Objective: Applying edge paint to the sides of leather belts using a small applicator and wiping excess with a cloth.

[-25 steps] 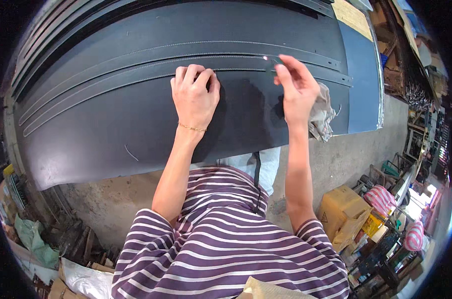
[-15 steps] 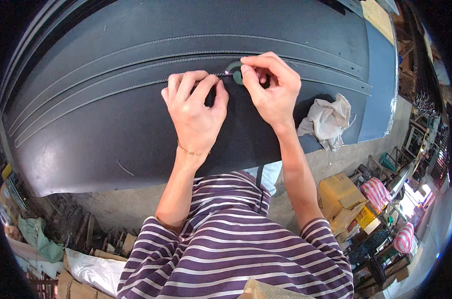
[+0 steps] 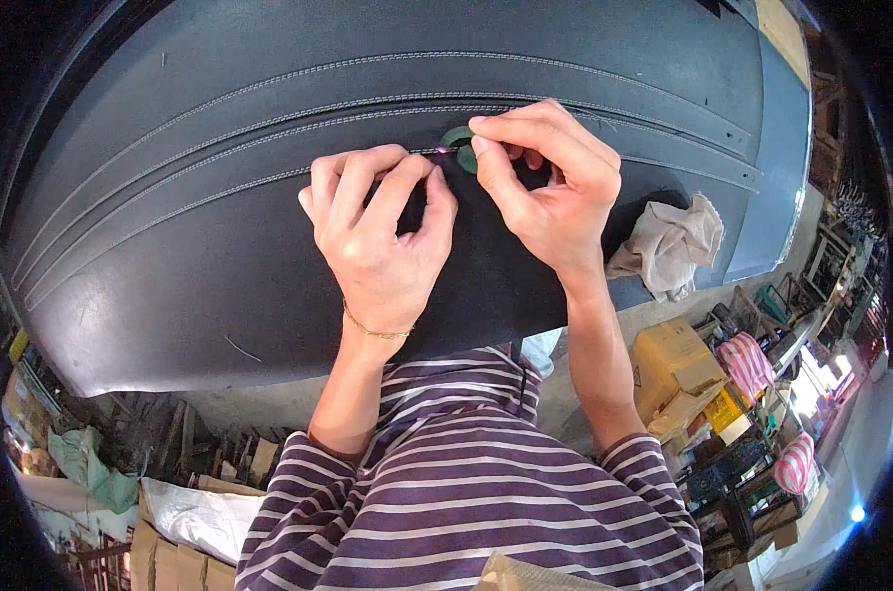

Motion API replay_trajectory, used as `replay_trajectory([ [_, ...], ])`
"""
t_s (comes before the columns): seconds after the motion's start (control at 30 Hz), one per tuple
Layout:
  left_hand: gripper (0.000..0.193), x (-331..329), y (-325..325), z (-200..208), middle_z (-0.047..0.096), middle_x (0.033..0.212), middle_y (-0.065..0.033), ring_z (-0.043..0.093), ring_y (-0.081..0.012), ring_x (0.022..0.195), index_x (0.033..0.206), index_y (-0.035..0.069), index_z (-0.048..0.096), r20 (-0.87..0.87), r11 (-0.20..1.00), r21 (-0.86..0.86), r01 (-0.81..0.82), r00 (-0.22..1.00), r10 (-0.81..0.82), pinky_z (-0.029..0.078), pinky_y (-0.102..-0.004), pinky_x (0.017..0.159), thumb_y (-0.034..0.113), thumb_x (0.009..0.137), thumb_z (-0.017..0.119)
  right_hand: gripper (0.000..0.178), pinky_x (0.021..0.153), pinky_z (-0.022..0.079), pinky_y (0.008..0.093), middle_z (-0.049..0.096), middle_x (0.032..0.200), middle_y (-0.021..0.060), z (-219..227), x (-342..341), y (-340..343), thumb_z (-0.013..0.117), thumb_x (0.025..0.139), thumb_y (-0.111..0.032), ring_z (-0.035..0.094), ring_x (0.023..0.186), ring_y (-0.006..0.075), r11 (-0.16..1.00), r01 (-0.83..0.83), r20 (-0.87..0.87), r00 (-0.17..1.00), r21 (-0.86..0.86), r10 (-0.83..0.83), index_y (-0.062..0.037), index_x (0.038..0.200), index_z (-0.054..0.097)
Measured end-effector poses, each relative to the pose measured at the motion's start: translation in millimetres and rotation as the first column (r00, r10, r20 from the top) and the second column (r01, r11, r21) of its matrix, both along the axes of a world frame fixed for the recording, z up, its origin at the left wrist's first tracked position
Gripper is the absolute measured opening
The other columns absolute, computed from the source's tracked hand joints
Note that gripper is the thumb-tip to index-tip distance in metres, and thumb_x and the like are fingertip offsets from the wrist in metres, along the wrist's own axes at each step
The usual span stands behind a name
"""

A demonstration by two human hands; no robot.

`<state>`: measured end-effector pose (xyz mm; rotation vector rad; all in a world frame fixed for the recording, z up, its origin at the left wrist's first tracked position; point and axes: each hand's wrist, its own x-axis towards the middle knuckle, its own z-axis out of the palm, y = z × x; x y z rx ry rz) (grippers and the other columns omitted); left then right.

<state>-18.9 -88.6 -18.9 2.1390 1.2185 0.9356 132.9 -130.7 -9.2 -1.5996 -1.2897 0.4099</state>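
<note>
Two long dark straps with white stitching along their edges lie side by side on a black sheet: the far strap (image 3: 446,75) and the near strap (image 3: 259,158). My left hand (image 3: 378,222) rests at the near strap's lower edge, fingers bent and closed on it. Just to the right, my right hand (image 3: 555,182) pinches a small green curved tool (image 3: 456,136) between thumb and forefinger. A small pinkish bright spot shows where the tool meets the stitched edge. My right fingers partly hide the tool, so its exact kind is unclear.
A crumpled pale cloth (image 3: 668,241) lies right of my right forearm. A loose thread (image 3: 242,349) lies on the black sheet (image 3: 151,315) near its front edge. Below right stand a cardboard box (image 3: 675,369) and pink-striped bags (image 3: 745,366); wood scraps (image 3: 176,433) lie below left.
The whole view has shifted and come slightly closer. Both hands keep nearly the same grip and place at the near strap, with the green tool still at its stitched edge.
</note>
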Motion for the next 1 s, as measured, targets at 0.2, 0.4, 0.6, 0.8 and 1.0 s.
replay_trajectory([
  [0.2, 0.019, 1.2, -0.1, 0.4, 0.065, 0.089, 0.0002, 0.057, -0.0227, 0.085, 0.081, 0.010, 0.070, 0.012, 1.000, 0.003, -0.006, 1.000, 0.006, 0.037, -0.0365, 0.073, 0.005, 0.065, 0.079, 0.019, 0.058, 0.051, 0.0265, 0.070, 0.079, 0.0077, 0.4, 0.6, -0.1, 0.075, 0.071, 0.006, 0.064, 0.065, 0.0167, 1.000, -0.001, 0.030, 1.000, -0.003, 0.001, -0.0027, 0.088, 0.074],
  [0.4, 0.019, 0.8, 0.0, -0.6, 0.065, 0.089, 0.0001, 0.057, -0.0226, 0.085, 0.082, 0.010, 0.070, 0.022, 1.000, 0.005, -0.005, 1.000, 0.004, 0.037, -0.0364, 0.074, 0.005, 0.066, 0.079, 0.020, 0.059, 0.051, 0.0273, 0.070, 0.079, 0.0076, 0.2, 0.1, 0.2, 0.075, 0.070, 0.006, 0.065, 0.065, 0.0168, 1.000, 0.001, 0.050, 0.999, -0.009, -0.001, -0.0030, 0.088, 0.074],
  [0.6, 0.021, -1.3, 0.6, 2.1, 0.065, 0.088, -0.0031, 0.059, -0.0239, 0.082, 0.082, 0.008, 0.068, 0.096, 1.000, -0.016, -0.002, 0.995, 0.004, 0.042, -0.0361, 0.073, -0.001, 0.065, 0.077, 0.020, 0.057, 0.049, 0.0256, 0.070, 0.078, 0.0065, 0.1, 0.5, -0.7, 0.075, 0.071, 0.006, 0.064, 0.065, 0.0148, 0.999, 0.034, 0.022, 0.999, 0.017, -0.034, -0.0031, 0.089, 0.075],
  [0.8, 0.018, -5.8, -0.9, 6.7, 0.064, 0.089, -0.0095, 0.059, -0.0244, 0.083, 0.084, 0.001, 0.064, 0.129, 0.999, -0.030, -0.040, 0.991, 0.044, 0.048, -0.0335, 0.076, -0.008, 0.071, 0.071, 0.019, 0.054, 0.043, 0.0213, 0.069, 0.077, 0.0054, -0.9, -0.1, -2.2, 0.075, 0.073, 0.006, 0.060, 0.063, 0.0099, 0.998, 0.063, -0.045, 0.997, -0.005, -0.063, -0.0038, 0.090, 0.075],
  [1.0, 0.022, -4.5, -4.7, 10.2, 0.056, 0.104, -0.0124, 0.058, -0.0237, 0.090, 0.094, 0.001, 0.066, 0.200, 0.983, -0.090, -0.158, 0.964, 0.173, 0.049, -0.0339, 0.080, -0.008, 0.075, 0.072, 0.020, 0.054, 0.042, 0.0203, 0.069, 0.078, 0.0041, -4.2, -1.7, -3.1, 0.073, 0.074, 0.007, 0.059, 0.063, 0.0073, 0.984, 0.174, -0.206, 0.964, 0.027, -0.165, -0.0021, 0.092, 0.075],
])
